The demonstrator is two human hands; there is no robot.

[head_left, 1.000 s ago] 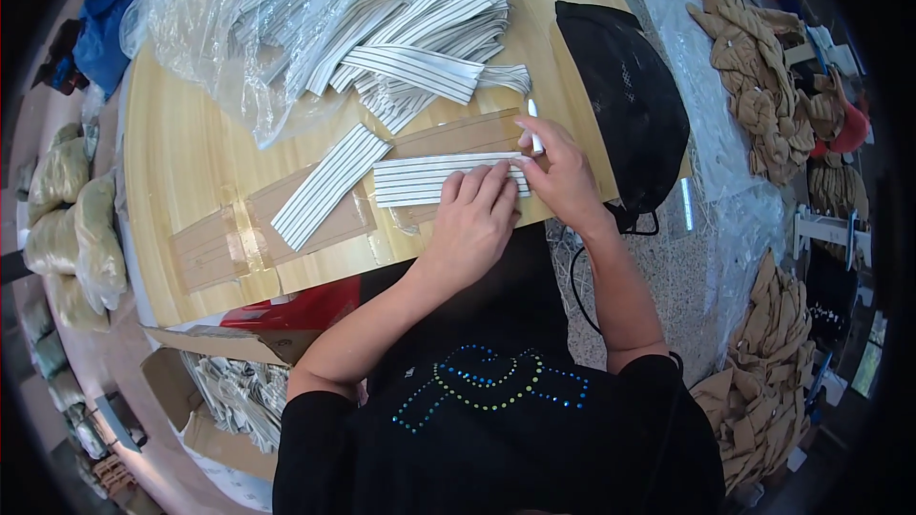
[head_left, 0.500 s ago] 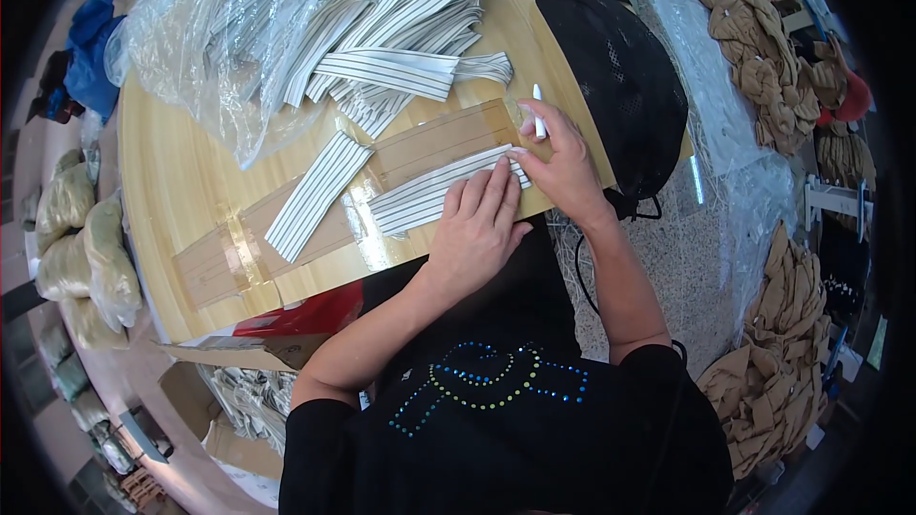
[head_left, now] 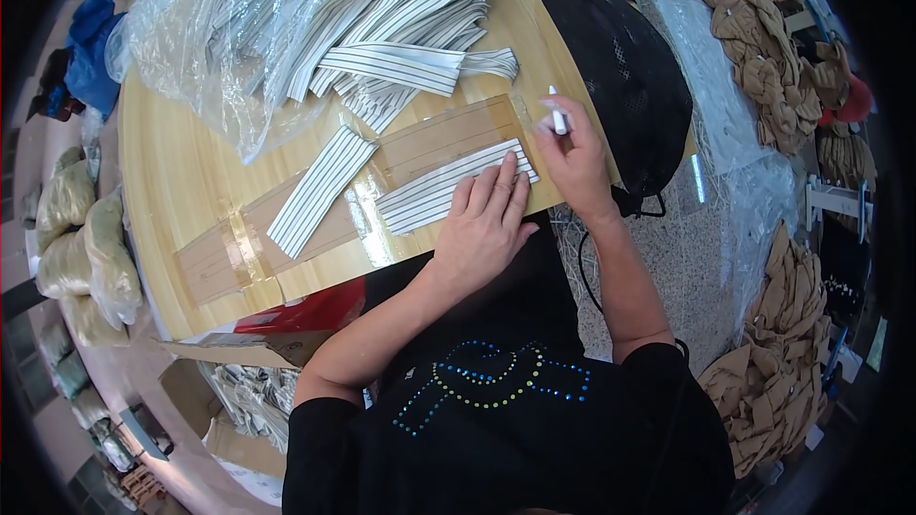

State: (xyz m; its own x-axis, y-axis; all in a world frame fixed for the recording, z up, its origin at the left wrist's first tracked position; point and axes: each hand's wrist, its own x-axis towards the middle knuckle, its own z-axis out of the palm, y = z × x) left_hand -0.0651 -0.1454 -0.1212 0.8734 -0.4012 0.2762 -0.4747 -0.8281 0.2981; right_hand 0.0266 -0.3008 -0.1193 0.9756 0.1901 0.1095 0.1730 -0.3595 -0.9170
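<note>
A striped white fabric strip (head_left: 429,193) lies flat on a long cardboard piece (head_left: 444,138) marked with drawn lines and taped to the table. My left hand (head_left: 485,219) rests on this strip with its fingers stretched out flat, pressing near its right part. Just beyond the strip's right end, my right hand (head_left: 580,162) is raised and closed around a white pen (head_left: 557,113), which points up from the fingers. To the left, a second striped strip (head_left: 322,191) lies slanted across the cardboard. Farther back is a heap of similar striped strips (head_left: 410,24).
A clear plastic bag (head_left: 205,48) covers part of the heap on the wooden table (head_left: 172,200). At the table's right edge lies a black mesh bag (head_left: 625,81). Below stands an open carton (head_left: 186,401) with striped cloth. Tan fabric piles (head_left: 773,372) lie on the right.
My right hand has come off the right end of the strip and shifted a little right, still with the pen. My left hand stays on the strip.
</note>
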